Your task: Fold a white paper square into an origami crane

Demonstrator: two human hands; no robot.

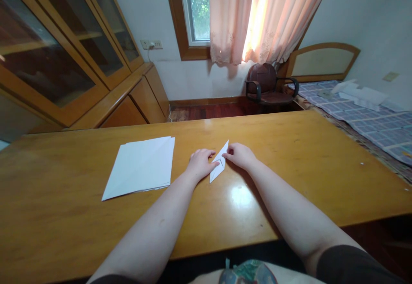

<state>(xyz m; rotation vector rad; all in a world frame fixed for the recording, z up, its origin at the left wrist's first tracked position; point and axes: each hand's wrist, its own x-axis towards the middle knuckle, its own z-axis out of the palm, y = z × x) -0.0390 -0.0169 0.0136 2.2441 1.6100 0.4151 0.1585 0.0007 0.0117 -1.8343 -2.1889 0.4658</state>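
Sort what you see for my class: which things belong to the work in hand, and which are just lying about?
In the work:
- folded paper, touched by left hand and right hand
- paper stack, probably
- table, as work surface

Just there:
- chair
- bed
- curtain
- cabinet

Two hands, one folded paper, one paper stack, one table, one chair

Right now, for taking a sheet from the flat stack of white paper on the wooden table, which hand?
Left hand, likely: it sits between the flat stack of white paper and the small folded white paper piece, though it touches that piece. The right hand, across the piece, is farther.
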